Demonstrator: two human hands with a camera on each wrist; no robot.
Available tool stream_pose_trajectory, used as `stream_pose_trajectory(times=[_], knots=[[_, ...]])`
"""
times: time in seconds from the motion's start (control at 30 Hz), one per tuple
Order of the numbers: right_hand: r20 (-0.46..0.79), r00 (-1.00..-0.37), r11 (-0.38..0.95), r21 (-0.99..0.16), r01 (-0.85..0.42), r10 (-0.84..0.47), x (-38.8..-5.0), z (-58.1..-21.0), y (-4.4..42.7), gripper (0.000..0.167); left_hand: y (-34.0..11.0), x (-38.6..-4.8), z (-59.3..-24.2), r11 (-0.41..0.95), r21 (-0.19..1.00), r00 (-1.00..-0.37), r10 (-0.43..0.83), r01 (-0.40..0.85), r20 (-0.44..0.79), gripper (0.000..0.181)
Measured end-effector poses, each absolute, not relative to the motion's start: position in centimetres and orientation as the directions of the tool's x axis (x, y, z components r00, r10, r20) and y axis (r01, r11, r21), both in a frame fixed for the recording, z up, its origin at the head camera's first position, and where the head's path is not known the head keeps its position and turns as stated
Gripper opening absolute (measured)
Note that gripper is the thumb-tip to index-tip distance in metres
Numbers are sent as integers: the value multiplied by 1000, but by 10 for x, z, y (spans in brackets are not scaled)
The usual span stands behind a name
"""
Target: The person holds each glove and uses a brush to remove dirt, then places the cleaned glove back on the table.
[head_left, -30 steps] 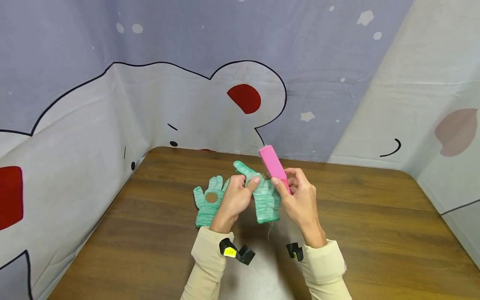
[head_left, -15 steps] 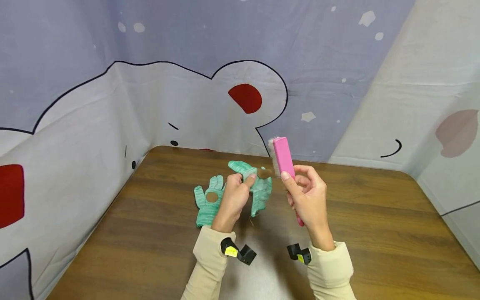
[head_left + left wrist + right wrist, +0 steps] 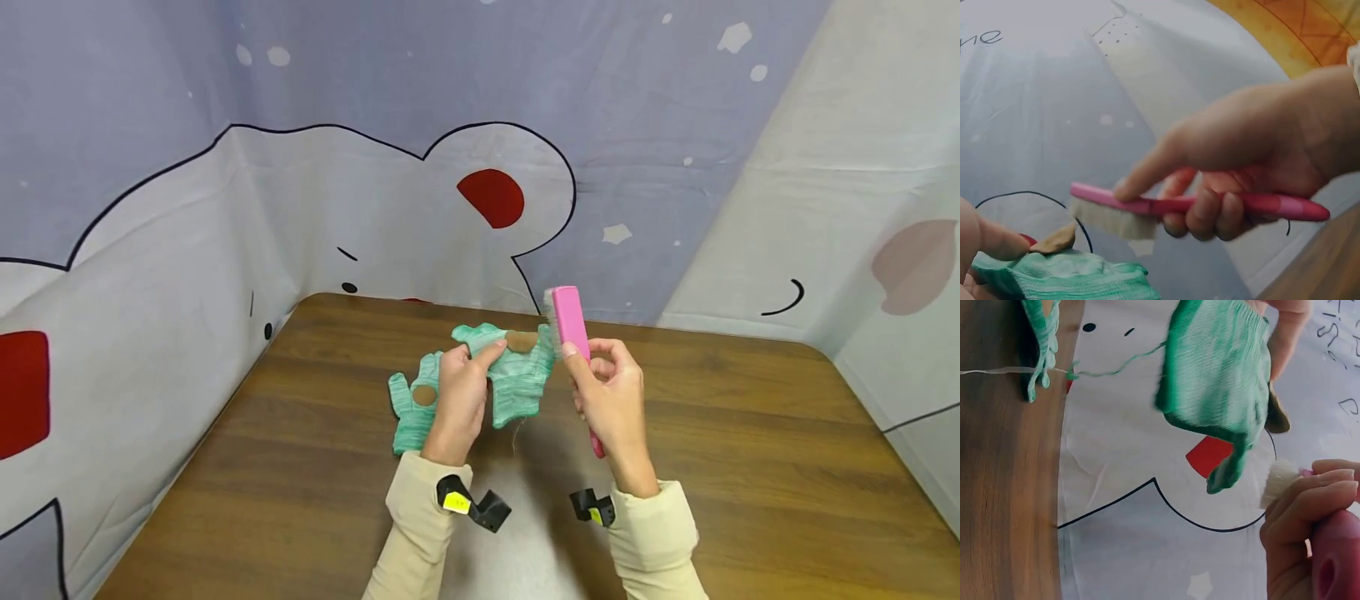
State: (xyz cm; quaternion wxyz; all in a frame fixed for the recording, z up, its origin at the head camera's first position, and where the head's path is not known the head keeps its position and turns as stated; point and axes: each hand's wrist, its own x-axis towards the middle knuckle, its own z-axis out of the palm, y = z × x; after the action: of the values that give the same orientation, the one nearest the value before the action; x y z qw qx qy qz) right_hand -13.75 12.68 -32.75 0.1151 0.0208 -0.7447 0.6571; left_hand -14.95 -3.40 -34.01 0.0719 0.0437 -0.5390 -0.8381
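Note:
A green knitted glove (image 3: pixel 520 385) with a round brown patch hangs above the table, pinched by my left hand (image 3: pixel 459 400) between thumb and fingers. Loose threads trail from its cuff. My right hand (image 3: pixel 611 400) grips a pink brush (image 3: pixel 572 321) by the handle, its pale bristles turned toward the glove. In the left wrist view the bristles (image 3: pixel 1113 219) sit just above and beside the brown patch (image 3: pixel 1055 240). The right wrist view shows the held glove (image 3: pixel 1216 375) apart from the bristles (image 3: pixel 1277 481).
A second green glove (image 3: pixel 411 421) with a brown patch lies on the wooden table (image 3: pixel 300 483), partly behind my left hand. A printed cloth (image 3: pixel 375 200) hangs behind the table and along its sides.
The brush has come off the glove's surface, turned upright and shifted right, then dipped slightly. My left hand has turned the held glove so its brown patch shows.

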Motion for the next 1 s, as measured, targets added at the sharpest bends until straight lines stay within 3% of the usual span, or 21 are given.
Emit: stream_pose_trajectory(times=[0.1,0.23,0.43,0.67,0.83,1.0], knots=[[181,-980,140,-976,-169,82,-138,-330,128,33,-35,-148,-340,-440,896,-989,-150,61,-6,43],[188,-982,138,-973,-185,12,-135,-331,124,34,-36,-148,-341,-362,930,-994,-110,62,23,40],[221,-975,106,-970,-217,29,-132,-329,120,32,-33,-146,-342,-54,991,-992,-58,119,116,19],[215,-976,116,-971,-210,31,-129,-324,119,32,-27,-141,-341,219,952,-976,9,212,215,19],[212,-976,141,-969,-204,42,-122,-310,116,27,-27,-142,-342,227,948,-975,44,222,218,26],[222,-972,167,-964,-208,72,-124,-313,123,29,-27,-143,-343,49,993,-994,-12,106,107,22]])
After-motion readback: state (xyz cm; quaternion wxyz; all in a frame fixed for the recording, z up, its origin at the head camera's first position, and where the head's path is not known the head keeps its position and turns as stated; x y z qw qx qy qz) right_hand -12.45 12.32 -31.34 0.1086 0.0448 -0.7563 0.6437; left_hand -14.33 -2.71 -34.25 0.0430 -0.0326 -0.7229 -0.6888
